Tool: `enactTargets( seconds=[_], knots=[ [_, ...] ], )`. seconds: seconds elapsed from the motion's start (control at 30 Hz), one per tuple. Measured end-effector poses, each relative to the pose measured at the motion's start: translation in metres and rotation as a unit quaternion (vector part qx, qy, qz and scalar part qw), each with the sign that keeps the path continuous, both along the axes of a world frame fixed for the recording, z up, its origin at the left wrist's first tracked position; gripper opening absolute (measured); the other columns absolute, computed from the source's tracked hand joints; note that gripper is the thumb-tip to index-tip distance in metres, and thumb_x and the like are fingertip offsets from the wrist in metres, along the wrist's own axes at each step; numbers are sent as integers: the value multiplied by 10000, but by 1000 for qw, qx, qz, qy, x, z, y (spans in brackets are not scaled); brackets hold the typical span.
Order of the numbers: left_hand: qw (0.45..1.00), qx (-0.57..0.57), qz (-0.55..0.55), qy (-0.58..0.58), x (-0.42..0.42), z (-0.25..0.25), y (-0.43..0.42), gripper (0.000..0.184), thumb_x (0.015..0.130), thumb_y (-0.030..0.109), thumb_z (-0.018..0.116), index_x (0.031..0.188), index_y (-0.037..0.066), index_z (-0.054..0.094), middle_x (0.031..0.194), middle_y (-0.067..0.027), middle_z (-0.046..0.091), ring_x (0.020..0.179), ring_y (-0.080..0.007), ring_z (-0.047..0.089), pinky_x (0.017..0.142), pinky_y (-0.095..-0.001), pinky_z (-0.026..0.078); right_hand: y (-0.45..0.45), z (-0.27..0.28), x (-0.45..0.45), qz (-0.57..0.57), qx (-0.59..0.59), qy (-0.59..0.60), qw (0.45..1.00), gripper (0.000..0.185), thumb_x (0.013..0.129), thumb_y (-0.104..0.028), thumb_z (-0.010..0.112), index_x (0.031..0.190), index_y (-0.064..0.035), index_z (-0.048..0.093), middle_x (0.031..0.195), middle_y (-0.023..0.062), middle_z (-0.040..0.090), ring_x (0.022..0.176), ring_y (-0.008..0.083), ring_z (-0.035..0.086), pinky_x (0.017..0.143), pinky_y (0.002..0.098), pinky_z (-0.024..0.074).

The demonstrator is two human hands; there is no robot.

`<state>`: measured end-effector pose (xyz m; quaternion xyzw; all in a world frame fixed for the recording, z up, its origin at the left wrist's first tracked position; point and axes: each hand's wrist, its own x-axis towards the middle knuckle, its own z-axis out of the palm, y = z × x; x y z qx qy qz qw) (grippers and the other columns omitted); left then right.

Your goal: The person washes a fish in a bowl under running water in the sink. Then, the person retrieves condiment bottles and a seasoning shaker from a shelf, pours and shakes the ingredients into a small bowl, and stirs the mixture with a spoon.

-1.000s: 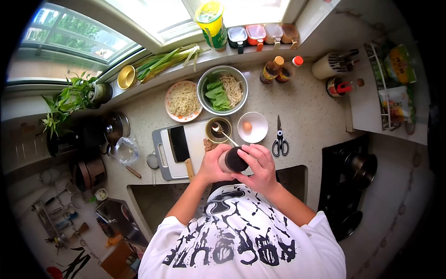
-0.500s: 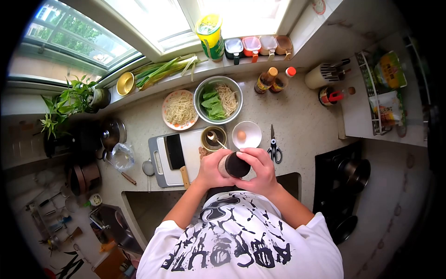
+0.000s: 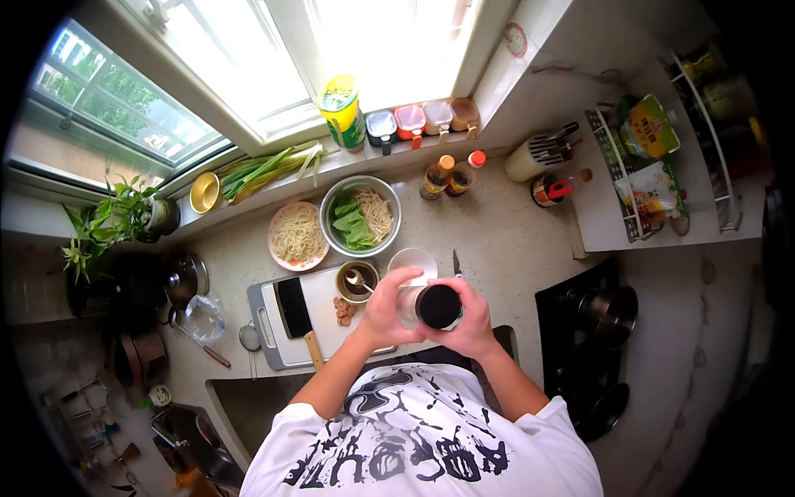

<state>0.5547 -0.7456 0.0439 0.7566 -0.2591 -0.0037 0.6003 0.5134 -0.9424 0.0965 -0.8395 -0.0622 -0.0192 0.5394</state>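
Note:
Between my two hands is a clear jar with a black lid [image 3: 439, 307], held up over the counter's front edge. My left hand [image 3: 384, 311] wraps the jar's left side, and my right hand [image 3: 468, 318] grips the right side close to the lid. What the jar contains is hard to make out. Just beyond it stands a white bowl [image 3: 412, 261], partly covered by my fingers. A small brown bowl [image 3: 348, 296] with a spoon [image 3: 358, 282] in it is left of my hands. Chopped meat-like pieces [image 3: 344, 312] lie on the white cutting board [image 3: 327, 331], near a cleaver [image 3: 292, 308].
Behind are a plate of noodles [image 3: 299, 236] and a metal bowl [image 3: 325, 238] with greens and pale shreds. Two sauce bottles [image 3: 437, 177] stand to the right. Scissors [image 3: 456, 262] are mostly hidden by my right hand. A sink [image 3: 248, 406] and black stove [image 3: 571, 348] flank me.
The view has shifted, so the counter sits further left and lower. My hands still hold the jar, which is now further right over the white bowl and scissors in view, hiding more of them.

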Motion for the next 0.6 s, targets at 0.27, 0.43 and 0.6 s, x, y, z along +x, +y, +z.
enactTargets(
  seconds=[0.27,0.43,0.6],
  knots=[
    [997,35,-26,56,6,0,21,733,715,174,832,1378,51,542,1379,-182,550,1219,-331,589,1035,-416,485,-92,-43,73,-213,8,21,977,659,717,-163,928,1258,-28,576,1105,92,721,980,162,704,876,338,577],
    [990,5,12,142,-14,-20,41,666,771,120,784,1388,50,543,1363,-149,554,1157,-262,627,988,-396,513,-160,-90,163,-244,-32,-66,967,619,718,-189,919,1225,-28,601,1079,89,728,974,177,702,880,334,562],
    [974,8,76,215,-42,-39,63,608,822,104,749,1392,50,544,1305,-120,570,1156,-238,638,997,-378,513,-180,-138,217,-267,-127,-53,954,661,708,-263,927,1237,-48,592,1102,135,727,998,283,709,896,397,553]
  ],
)
